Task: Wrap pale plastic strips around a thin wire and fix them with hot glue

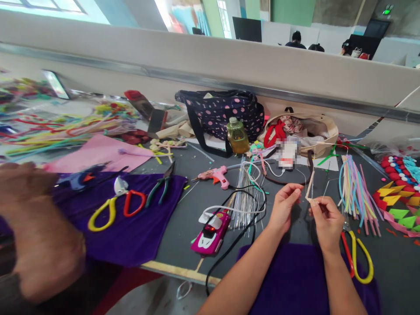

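Left hand [284, 204] and right hand [326, 221] raised close together, fingertips seemingly pinched

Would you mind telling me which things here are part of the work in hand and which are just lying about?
In hand:
- left hand and right hand, pinching a thin pale strip
- purple cloth under the forearms

Lying about:
- pink glue gun
- yellow-handled scissors
- bundle of pastel sticks
- pink toy car
- pliers
- polka-dot bag
- bottle

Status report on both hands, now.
Left hand and right hand both pinching a thin pale strip above the purple cloth. Scissors beside right hand. Nothing blocking.
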Demonstrator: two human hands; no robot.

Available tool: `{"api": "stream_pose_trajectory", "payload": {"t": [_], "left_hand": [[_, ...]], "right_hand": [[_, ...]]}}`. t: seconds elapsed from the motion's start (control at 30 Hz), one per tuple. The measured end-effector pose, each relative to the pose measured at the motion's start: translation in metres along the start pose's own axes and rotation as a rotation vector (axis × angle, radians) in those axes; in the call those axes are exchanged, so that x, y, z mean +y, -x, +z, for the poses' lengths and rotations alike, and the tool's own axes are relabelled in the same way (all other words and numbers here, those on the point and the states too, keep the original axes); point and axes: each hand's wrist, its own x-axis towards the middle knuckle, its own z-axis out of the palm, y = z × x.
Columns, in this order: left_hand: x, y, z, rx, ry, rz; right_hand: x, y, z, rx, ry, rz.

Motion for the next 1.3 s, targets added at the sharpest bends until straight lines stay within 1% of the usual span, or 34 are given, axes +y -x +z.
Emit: {"api": "stream_pose_trajectory", "payload": {"t": [0.07, 0.13, 0.27, 0.37, 0.47, 0.53, 0.6, 0.7, 0.77, 0.97, 1.07, 1.17, 1.3], "left_hand": [[0.003, 0.0, -0.001, -0.003, -0.101, 0.09], [0.005, 0.001, -0.002, -0.034, -0.218, 0.181], [0.006, 0.002, -0.003, -0.043, -0.429, 0.334], [0.005, 0.001, -0.002, -0.02, -0.507, 0.364], [0.003, 0.001, -0.001, -0.004, -0.536, 0.343], [0.003, 0.001, 0.0, -0.007, -0.498, 0.303], [0.003, 0.001, 0.001, -0.016, -0.391, 0.225], [0.004, 0.001, 0.002, -0.025, -0.184, 0.084], [0.004, 0.001, 0.002, -0.032, -0.072, 0.016], [0.002, 0.002, 0.003, -0.041, 0.102, -0.087], [0.001, 0.003, 0.003, -0.043, 0.156, -0.131], [-0.001, 0.002, 0.001, -0.062, 0.213, -0.211], [-0.005, 0.0, -0.003, -0.096, 0.299, -0.314]], "right_hand": [[-0.001, 0.001, -0.001, -0.026, 0.135, -0.128], [-0.001, 0.001, -0.001, -0.062, 0.238, -0.246], [0.001, 0.002, -0.001, -0.132, 0.357, -0.419], [0.004, 0.002, -0.001, -0.16, 0.432, -0.495], [0.005, 0.001, -0.001, -0.165, 0.451, -0.519], [0.004, 0.002, 0.0, -0.161, 0.425, -0.5], [0.002, 0.002, 0.0, -0.145, 0.377, -0.453], [-0.001, 0.002, 0.001, -0.085, 0.301, -0.335], [0.0, 0.002, 0.001, -0.038, 0.249, -0.249], [0.008, 0.001, 0.003, 0.068, 0.052, -0.004], [0.008, 0.001, 0.005, 0.102, -0.011, 0.039], [0.007, 0.001, 0.008, 0.131, -0.062, 0.05], [0.007, 0.0, 0.011, 0.143, -0.209, 0.106]]}}
